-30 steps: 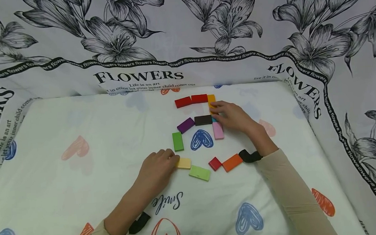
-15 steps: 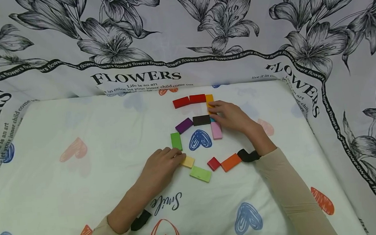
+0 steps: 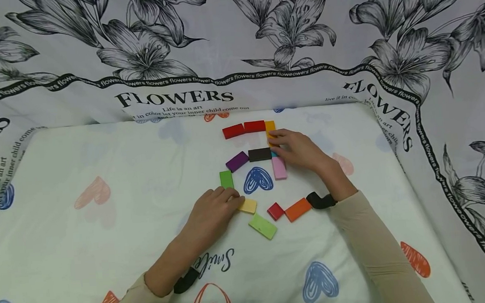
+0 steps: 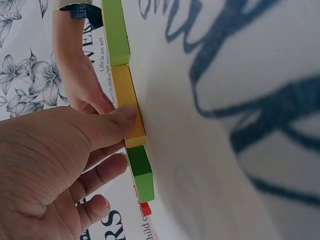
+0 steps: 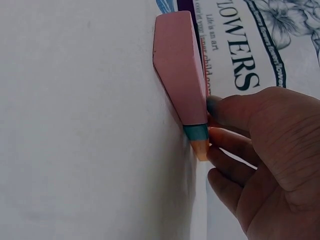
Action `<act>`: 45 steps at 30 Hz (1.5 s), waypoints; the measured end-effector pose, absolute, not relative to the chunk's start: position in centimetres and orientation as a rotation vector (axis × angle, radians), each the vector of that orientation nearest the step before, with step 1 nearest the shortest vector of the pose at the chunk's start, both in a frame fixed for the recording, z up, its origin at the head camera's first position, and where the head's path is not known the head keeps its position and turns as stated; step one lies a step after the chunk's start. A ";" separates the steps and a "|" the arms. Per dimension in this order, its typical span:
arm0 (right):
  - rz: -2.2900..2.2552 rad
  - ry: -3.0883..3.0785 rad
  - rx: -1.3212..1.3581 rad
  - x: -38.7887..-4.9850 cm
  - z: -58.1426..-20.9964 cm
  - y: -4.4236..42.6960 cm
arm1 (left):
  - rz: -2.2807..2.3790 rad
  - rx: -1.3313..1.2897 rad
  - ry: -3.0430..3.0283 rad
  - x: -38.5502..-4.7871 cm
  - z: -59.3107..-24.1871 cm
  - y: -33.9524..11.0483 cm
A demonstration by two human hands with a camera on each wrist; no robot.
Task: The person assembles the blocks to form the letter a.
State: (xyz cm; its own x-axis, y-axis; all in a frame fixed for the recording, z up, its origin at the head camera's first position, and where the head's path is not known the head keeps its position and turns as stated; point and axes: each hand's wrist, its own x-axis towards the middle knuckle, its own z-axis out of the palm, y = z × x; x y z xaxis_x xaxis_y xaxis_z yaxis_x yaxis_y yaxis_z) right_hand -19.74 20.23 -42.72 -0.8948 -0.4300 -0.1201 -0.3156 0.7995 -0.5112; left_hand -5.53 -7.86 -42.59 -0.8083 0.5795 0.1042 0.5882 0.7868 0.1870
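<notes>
My left hand [image 3: 214, 213] pinches the yellow block [image 3: 248, 206]; in the left wrist view the thumb lies on the yellow block [image 4: 127, 100], between the light green block [image 4: 116, 35] and the dark green block [image 4: 142, 170]. The light green block [image 3: 262, 226] lies just below the yellow one. My right hand [image 3: 297, 150] has its fingertips at the orange-yellow block [image 3: 270, 127] and the blue block, mostly covered. In the right wrist view the thumb and fingers of the right hand [image 5: 270, 150] curl at the side of the teal block [image 5: 196, 132], beyond the pink block [image 5: 181, 65].
Red blocks [image 3: 255, 126], a black block [image 3: 259, 155], a purple block [image 3: 237, 161] and a green block [image 3: 226, 179] lie at the far side. Nearer are a small red block [image 3: 276, 211] and an orange block [image 3: 298, 209]. The white cloth [image 3: 143, 177] is printed with hearts.
My left hand has moved right with the yellow block. The light green block has shifted slightly right and nearer, turning a little. My right hand has stayed at the same blocks.
</notes>
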 end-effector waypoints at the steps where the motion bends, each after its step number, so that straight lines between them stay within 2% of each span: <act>1: -0.724 2.760 -0.583 -19.8 -42.7 20.2 | -0.337 -0.955 -2.930 -5.6 -42.6 -7.9; 36: -0.739 2.769 -0.597 -19.7 -42.8 20.1 | -0.528 -0.906 -2.993 -6.7 -42.5 -7.8; 45: -0.751 2.765 -0.613 -19.7 -42.8 20.2 | -0.585 -0.742 -3.015 -7.8 -40.7 -8.0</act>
State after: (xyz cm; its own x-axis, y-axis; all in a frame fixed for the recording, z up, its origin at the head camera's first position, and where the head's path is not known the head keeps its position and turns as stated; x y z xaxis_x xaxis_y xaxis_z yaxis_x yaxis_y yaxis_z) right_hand -19.71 20.19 -42.75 -0.8911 -0.4443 -0.0920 -0.3368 0.7836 -0.5221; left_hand -7.75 -7.97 -40.69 -0.8896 0.4513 0.0698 0.4447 0.8212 0.3577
